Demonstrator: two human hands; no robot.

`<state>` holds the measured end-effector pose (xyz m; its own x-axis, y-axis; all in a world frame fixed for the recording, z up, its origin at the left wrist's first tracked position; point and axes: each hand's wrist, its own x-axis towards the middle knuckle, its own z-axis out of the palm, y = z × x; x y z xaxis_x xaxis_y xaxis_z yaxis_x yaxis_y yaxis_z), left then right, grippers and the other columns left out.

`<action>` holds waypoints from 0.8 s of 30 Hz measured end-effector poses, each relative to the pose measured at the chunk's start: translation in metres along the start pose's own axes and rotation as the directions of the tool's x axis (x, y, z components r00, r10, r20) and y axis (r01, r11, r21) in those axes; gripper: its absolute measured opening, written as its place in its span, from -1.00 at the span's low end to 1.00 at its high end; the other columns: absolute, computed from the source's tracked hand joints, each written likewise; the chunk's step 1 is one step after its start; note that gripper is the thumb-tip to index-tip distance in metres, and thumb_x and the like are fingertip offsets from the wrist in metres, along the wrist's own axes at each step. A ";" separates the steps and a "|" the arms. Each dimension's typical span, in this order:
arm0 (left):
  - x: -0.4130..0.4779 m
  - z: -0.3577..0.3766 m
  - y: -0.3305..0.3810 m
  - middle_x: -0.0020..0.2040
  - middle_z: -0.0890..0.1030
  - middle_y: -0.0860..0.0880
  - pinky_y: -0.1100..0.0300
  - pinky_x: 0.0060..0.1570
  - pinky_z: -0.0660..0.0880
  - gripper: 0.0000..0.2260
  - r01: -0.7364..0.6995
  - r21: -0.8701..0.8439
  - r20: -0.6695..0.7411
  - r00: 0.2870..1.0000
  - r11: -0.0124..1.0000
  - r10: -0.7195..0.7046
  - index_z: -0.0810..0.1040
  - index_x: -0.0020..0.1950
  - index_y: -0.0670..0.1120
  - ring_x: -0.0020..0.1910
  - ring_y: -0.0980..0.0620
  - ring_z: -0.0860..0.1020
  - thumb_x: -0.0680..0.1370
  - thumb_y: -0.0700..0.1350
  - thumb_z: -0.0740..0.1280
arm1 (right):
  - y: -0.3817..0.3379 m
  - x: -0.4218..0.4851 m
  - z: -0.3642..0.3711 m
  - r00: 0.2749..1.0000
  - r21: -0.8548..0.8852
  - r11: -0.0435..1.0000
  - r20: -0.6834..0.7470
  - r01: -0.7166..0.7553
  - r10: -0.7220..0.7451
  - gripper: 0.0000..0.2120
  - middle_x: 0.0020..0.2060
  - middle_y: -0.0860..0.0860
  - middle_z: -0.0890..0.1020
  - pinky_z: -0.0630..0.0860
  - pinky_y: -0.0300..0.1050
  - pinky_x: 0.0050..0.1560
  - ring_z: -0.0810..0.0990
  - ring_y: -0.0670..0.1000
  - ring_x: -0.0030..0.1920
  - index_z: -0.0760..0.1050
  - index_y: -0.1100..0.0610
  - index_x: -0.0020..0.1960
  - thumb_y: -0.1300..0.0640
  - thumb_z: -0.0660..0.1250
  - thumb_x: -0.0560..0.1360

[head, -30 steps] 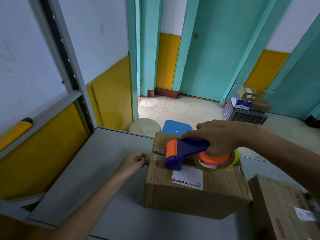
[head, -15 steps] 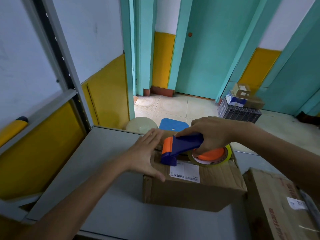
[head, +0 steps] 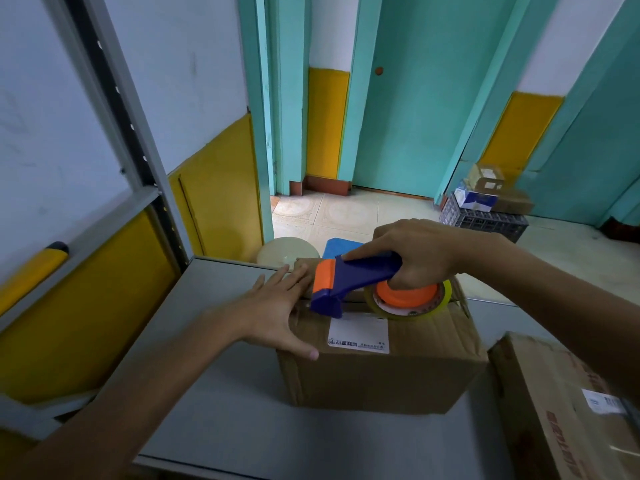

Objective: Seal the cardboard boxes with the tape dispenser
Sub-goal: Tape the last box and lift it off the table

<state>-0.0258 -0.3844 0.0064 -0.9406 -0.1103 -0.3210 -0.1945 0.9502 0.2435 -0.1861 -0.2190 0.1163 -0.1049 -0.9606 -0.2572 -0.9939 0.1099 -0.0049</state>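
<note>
A brown cardboard box (head: pixel 398 372) with a white label stands on the grey table (head: pixel 214 393). My right hand (head: pixel 419 254) grips the blue and orange tape dispenser (head: pixel 360 285), which lies on the box top with its roll of clear tape (head: pixel 415 306) under my palm. My left hand (head: pixel 280 310) lies flat with spread fingers over the box's top left corner, just left of the dispenser's head. A second cardboard box (head: pixel 568 403) sits at the lower right, cut off by the frame.
A grey metal shelf post (head: pixel 114 109) rises at the left. Beyond the table's far edge are a round cream stool (head: pixel 287 252), a blue stool (head: pixel 341 245) and a dark crate (head: pixel 485 221) holding small boxes by the teal doors.
My left hand has gone from pinching the tape end at the box's left side to lying flat on the box's top corner. The dispenser has barely shifted.
</note>
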 end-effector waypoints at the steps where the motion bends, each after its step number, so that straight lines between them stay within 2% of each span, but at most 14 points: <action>1: 0.000 -0.001 0.003 0.51 -0.34 0.04 -0.10 0.44 -0.21 0.11 0.008 0.007 0.000 1.000 1.000 -0.008 -0.29 0.52 0.05 0.49 -0.03 -0.31 0.27 0.40 0.37 | -0.003 0.003 0.000 1.000 -0.055 0.998 0.017 0.015 -0.014 -0.43 -0.04 -0.05 0.42 0.26 -0.32 -0.21 0.34 -0.12 -0.17 0.17 -0.15 0.47 0.03 0.24 0.50; 4: 0.010 -0.003 0.014 0.52 -0.30 -0.01 -0.14 0.46 -0.18 0.08 0.007 -0.031 0.033 0.999 1.000 -0.006 -0.30 0.51 0.00 0.50 -0.06 -0.28 0.31 0.35 0.36 | -0.002 0.003 0.006 0.998 -0.133 0.991 0.064 0.015 -0.007 -0.44 -0.01 -0.03 0.42 0.24 -0.26 -0.23 0.32 -0.13 -0.16 0.15 -0.19 0.47 0.04 0.23 0.52; 6: 0.022 -0.002 0.016 0.55 -0.13 -0.04 -0.19 0.45 -0.05 -0.07 0.013 -0.271 -0.002 1.000 0.962 -0.014 -0.14 0.54 -0.02 0.52 -0.08 -0.13 0.32 0.22 0.27 | 0.002 -0.003 0.010 0.997 -0.129 0.992 0.076 -0.004 0.014 -0.41 0.02 -0.02 0.41 0.22 -0.28 -0.25 0.32 -0.12 -0.16 0.09 -0.22 0.48 0.04 0.22 0.52; 8: 0.034 0.002 0.019 0.49 0.12 -0.04 -0.10 0.43 0.12 -0.35 -0.004 -0.627 -0.174 0.975 0.779 -0.135 0.14 0.49 0.00 0.48 -0.08 0.10 0.43 0.05 0.24 | 0.006 -0.010 0.012 0.998 -0.139 0.990 0.068 -0.006 0.015 -0.39 0.05 -0.01 0.41 0.21 -0.30 -0.26 0.32 -0.12 -0.15 0.03 -0.25 0.48 0.04 0.21 0.52; 9: 0.039 0.007 0.021 0.47 0.17 -0.04 0.01 0.41 0.14 -0.51 -0.020 -0.699 -0.273 0.932 0.715 -0.240 0.21 0.47 0.00 0.46 -0.04 0.14 0.54 -0.02 0.19 | 0.007 -0.012 0.012 0.998 -0.146 0.989 0.060 0.001 0.008 -0.39 0.06 0.00 0.41 0.20 -0.31 -0.27 0.32 -0.12 -0.16 0.03 -0.26 0.48 0.04 0.20 0.52; 11: 0.045 0.017 0.027 0.51 0.10 -0.04 0.09 0.38 0.11 -0.62 0.001 -0.703 -0.366 0.857 0.712 -0.362 0.19 0.48 0.06 0.47 -0.01 0.13 0.65 -0.03 0.02 | 0.006 -0.015 0.012 0.999 -0.163 0.986 0.045 0.021 -0.014 -0.41 0.04 -0.01 0.40 0.19 -0.31 -0.28 0.30 -0.13 -0.21 0.04 -0.27 0.47 0.02 0.19 0.53; 13: 0.049 0.023 0.031 0.52 0.13 -0.06 0.05 0.39 0.14 -0.61 0.049 -0.708 -0.321 0.866 0.705 -0.383 0.11 0.50 0.13 0.48 -0.05 0.15 0.65 0.05 -0.04 | 0.005 -0.014 0.010 0.998 -0.179 0.983 0.052 0.045 -0.036 -0.42 0.00 -0.03 0.37 0.16 -0.32 -0.29 0.25 -0.16 -0.26 0.04 -0.26 0.48 -0.01 0.19 0.54; 15: 0.049 0.023 0.033 0.47 0.28 -0.11 0.03 0.33 0.24 -0.60 0.096 -0.694 -0.270 0.884 0.714 -0.382 0.10 0.50 0.14 0.41 -0.12 0.29 0.65 0.08 -0.05 | 0.007 -0.013 0.005 0.997 -0.185 0.981 0.049 0.060 -0.052 -0.43 -0.01 -0.04 0.34 0.17 -0.32 -0.28 0.24 -0.18 -0.26 0.05 -0.25 0.48 -0.02 0.19 0.54; 18: 0.050 0.021 0.031 0.32 0.46 -0.19 0.04 0.16 0.39 -0.60 0.144 -0.647 -0.262 0.881 0.749 -0.395 0.09 0.49 0.17 0.22 -0.16 0.47 0.64 0.12 -0.06 | 0.015 -0.014 -0.004 0.997 -0.180 0.981 0.022 0.072 -0.069 -0.41 0.05 0.00 0.41 0.30 -0.23 -0.20 0.36 -0.10 -0.15 0.07 -0.26 0.47 -0.01 0.22 0.53; 19: 0.049 0.021 0.031 0.29 0.49 -0.20 0.05 0.12 0.41 -0.60 0.156 -0.631 -0.260 0.880 0.760 -0.397 0.09 0.49 0.18 0.18 -0.16 0.50 0.64 0.12 -0.07 | 0.017 -0.014 -0.004 0.997 -0.181 0.980 0.025 0.080 -0.077 -0.41 0.04 0.00 0.41 0.32 -0.22 -0.19 0.37 -0.10 -0.13 0.07 -0.26 0.47 -0.01 0.22 0.53; 24: 0.046 0.021 0.035 0.32 0.45 -0.21 0.05 0.11 0.40 -0.62 0.240 -0.563 -0.253 0.861 0.791 -0.441 0.06 0.48 0.22 0.21 -0.19 0.48 0.65 0.09 -0.10 | 0.034 -0.029 0.007 0.988 -0.117 0.988 0.126 0.105 -0.090 -0.36 -0.04 -0.08 0.31 0.17 -0.35 -0.27 0.28 -0.20 -0.21 0.01 -0.25 0.48 0.04 0.25 0.52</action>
<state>-0.0703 -0.3503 -0.0194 -0.7946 -0.5877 -0.1524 -0.5360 0.5612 0.6307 -0.2171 -0.1859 0.1166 -0.0101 -0.9269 -0.3751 -0.9965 -0.0220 0.0810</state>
